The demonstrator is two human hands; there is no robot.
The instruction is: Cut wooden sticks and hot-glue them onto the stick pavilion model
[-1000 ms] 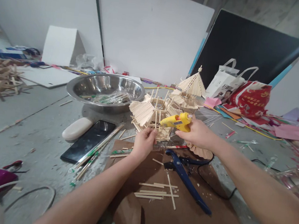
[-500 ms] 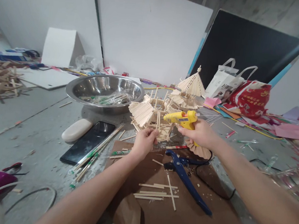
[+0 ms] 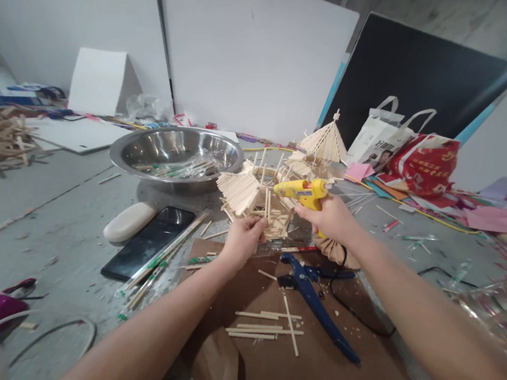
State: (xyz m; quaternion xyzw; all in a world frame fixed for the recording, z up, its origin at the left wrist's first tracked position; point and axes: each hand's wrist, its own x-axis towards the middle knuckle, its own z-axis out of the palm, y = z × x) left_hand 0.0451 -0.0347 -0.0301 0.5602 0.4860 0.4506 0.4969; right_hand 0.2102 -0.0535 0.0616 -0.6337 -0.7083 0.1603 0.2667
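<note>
A small model house of thin wooden sticks stands on the grey floor. My left hand is closed on its near lower edge. My right hand grips a yellow glue gun, whose nozzle points left into the model's frame. A black cord runs from the gun down past my right wrist. A second stick model with a pointed roof stands just behind.
Brown paper under my arms carries cut sticks and blue cutters. A steel bowl with sticks, a black phone and a white oval case lie to the left. Bags and coloured paper crowd the right.
My right hand has lifted the glue gun a little and moved it left, its nozzle now closer in among the model's sticks. My left hand has stayed on the model.
</note>
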